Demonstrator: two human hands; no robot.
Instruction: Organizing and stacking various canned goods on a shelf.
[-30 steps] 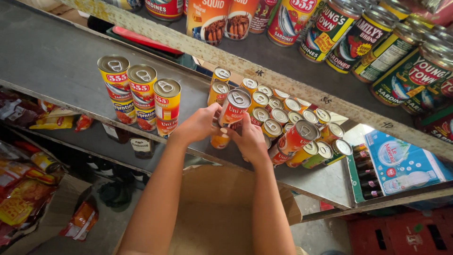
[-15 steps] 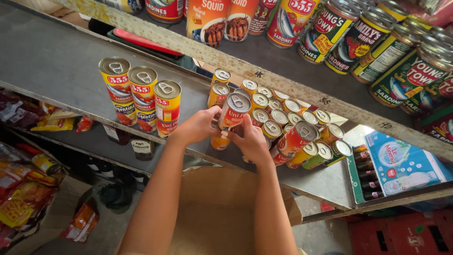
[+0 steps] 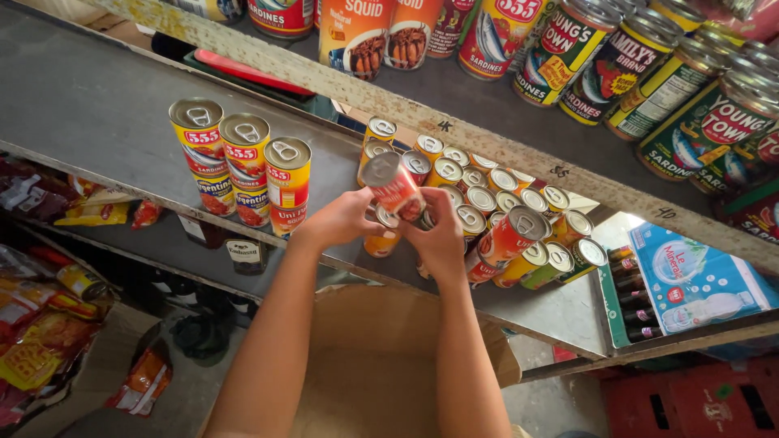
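My left hand (image 3: 341, 221) and my right hand (image 3: 442, 235) both grip a small red and orange can (image 3: 393, 186), tilted with its pull-tab lid toward the camera. It is held just above a grey metal shelf (image 3: 97, 105). Under my hands stands an orange can (image 3: 381, 241). Behind and to the right is a cluster of several small cans (image 3: 495, 203) with silver lids. A red can (image 3: 507, 238) leans by my right hand.
Three stacked yellow and red cans (image 3: 243, 162) stand left of my hands. Tall cans (image 3: 568, 45) line the upper shelf. An open cardboard box (image 3: 381, 365) lies below my arms. Snack packets (image 3: 40, 324) are at lower left, bottled drinks (image 3: 641, 300) at right.
Both hands have lifted the red and orange can slightly and tilted it more. The camera view has shifted a little. The other cans have not moved.
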